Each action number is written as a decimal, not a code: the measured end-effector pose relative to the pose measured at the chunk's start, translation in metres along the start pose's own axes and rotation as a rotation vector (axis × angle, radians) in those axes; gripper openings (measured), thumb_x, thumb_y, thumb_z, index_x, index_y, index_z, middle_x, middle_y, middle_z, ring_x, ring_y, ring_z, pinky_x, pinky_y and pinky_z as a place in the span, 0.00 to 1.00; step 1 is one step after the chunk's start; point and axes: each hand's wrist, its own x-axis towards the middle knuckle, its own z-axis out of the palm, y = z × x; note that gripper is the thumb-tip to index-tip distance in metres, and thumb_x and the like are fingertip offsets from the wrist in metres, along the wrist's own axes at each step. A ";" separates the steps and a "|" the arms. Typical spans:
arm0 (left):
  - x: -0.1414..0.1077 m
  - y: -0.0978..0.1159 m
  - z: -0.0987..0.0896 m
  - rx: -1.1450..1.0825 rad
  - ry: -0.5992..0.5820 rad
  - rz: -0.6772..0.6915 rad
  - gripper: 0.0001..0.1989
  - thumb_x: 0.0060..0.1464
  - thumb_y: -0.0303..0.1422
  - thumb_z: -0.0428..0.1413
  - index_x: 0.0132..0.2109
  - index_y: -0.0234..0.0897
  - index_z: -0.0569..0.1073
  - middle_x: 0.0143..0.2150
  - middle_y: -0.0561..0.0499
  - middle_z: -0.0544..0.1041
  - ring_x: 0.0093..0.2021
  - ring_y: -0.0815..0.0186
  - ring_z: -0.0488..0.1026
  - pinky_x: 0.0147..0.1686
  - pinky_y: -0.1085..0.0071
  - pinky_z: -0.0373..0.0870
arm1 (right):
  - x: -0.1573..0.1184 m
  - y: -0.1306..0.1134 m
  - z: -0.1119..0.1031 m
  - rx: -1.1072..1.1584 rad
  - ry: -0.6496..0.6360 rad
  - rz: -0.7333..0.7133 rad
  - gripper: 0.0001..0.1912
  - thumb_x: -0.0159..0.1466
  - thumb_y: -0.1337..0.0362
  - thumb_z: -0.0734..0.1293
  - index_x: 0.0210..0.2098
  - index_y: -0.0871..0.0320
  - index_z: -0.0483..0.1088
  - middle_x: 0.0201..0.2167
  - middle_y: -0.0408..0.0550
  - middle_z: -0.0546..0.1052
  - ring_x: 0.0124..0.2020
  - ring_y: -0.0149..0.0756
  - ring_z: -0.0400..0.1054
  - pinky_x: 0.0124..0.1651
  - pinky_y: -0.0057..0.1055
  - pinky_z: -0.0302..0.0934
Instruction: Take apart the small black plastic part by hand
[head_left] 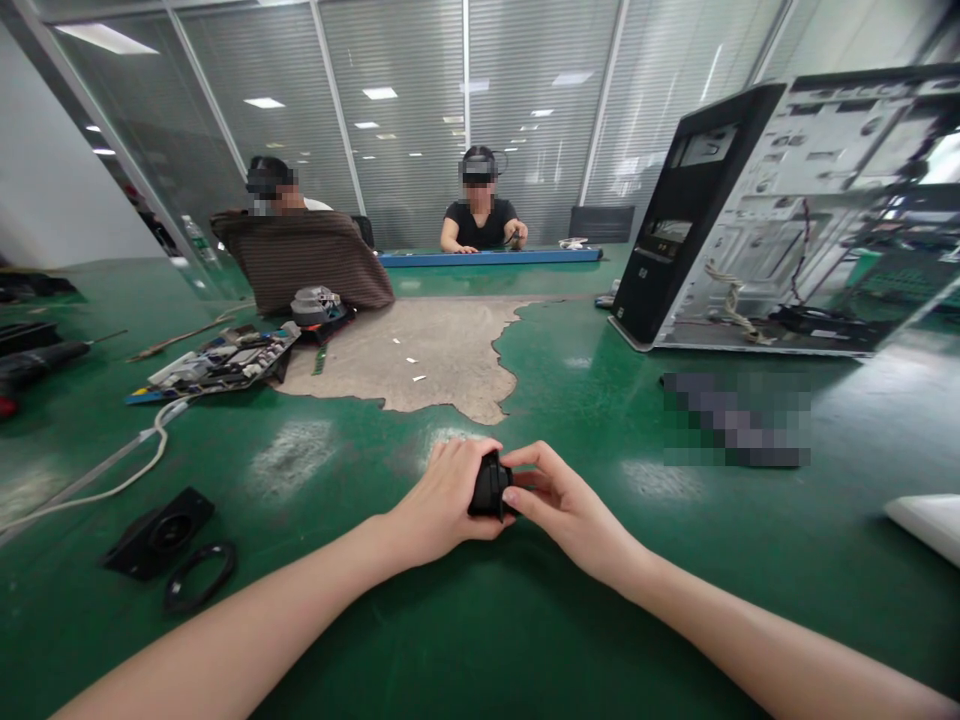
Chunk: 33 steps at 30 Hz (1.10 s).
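Both hands are closed around a small black plastic part (489, 487), its exact kind not clear, in front of me above the green table. My left hand (448, 497) wraps it from the left, thumb side on top. From the right, my right hand (551, 492) pinches its rim between thumb and fingers. The part's underside and left end are hidden by the fingers. Off to the left lie a black square housing with a round opening (161, 532) and a black ring (199, 577), neither touched by a hand.
An open computer case (697, 220) stands at the right, with a blurred-out flat object (739, 420) before it. A circuit board (225, 358), a white cable (150, 455) and a brown cloth-covered object (300, 255) are on the left. Two people sit across the table.
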 end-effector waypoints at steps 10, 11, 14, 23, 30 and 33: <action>0.001 0.002 -0.003 0.006 -0.026 0.001 0.29 0.43 0.33 0.59 0.50 0.39 0.54 0.43 0.47 0.65 0.41 0.59 0.63 0.41 0.63 0.59 | -0.004 0.001 -0.002 -0.135 -0.024 -0.099 0.11 0.58 0.69 0.63 0.41 0.54 0.62 0.44 0.47 0.65 0.47 0.35 0.63 0.46 0.34 0.64; 0.001 0.003 -0.004 0.009 -0.029 0.000 0.29 0.43 0.33 0.59 0.50 0.38 0.54 0.43 0.47 0.65 0.41 0.59 0.63 0.41 0.63 0.59 | -0.004 0.002 -0.002 -0.142 -0.026 -0.120 0.12 0.58 0.69 0.63 0.41 0.54 0.63 0.45 0.46 0.64 0.48 0.35 0.62 0.47 0.33 0.63; 0.001 0.002 -0.003 0.009 -0.035 -0.012 0.28 0.43 0.32 0.58 0.50 0.38 0.55 0.43 0.47 0.65 0.42 0.59 0.63 0.41 0.62 0.59 | -0.005 0.003 -0.001 -0.084 -0.043 -0.113 0.11 0.59 0.68 0.62 0.42 0.54 0.62 0.42 0.45 0.65 0.47 0.34 0.63 0.45 0.32 0.64; 0.000 0.000 -0.001 -0.008 -0.013 -0.002 0.29 0.44 0.35 0.58 0.51 0.40 0.55 0.44 0.47 0.66 0.42 0.58 0.63 0.41 0.62 0.58 | -0.001 -0.002 0.001 -0.077 0.000 -0.003 0.12 0.59 0.66 0.62 0.43 0.55 0.59 0.41 0.46 0.66 0.43 0.34 0.65 0.41 0.32 0.66; 0.000 0.000 -0.002 -0.022 -0.014 -0.004 0.29 0.43 0.34 0.58 0.51 0.40 0.55 0.45 0.47 0.66 0.43 0.57 0.64 0.42 0.62 0.58 | -0.004 0.000 -0.001 -0.079 -0.040 -0.053 0.12 0.59 0.66 0.63 0.43 0.54 0.60 0.41 0.46 0.67 0.46 0.35 0.64 0.45 0.34 0.65; 0.000 -0.001 -0.001 -0.017 -0.015 0.008 0.29 0.43 0.33 0.58 0.51 0.40 0.54 0.45 0.47 0.66 0.43 0.58 0.64 0.42 0.62 0.58 | -0.004 0.002 -0.001 -0.032 -0.057 -0.060 0.10 0.59 0.65 0.63 0.42 0.54 0.61 0.40 0.45 0.67 0.44 0.34 0.65 0.44 0.33 0.65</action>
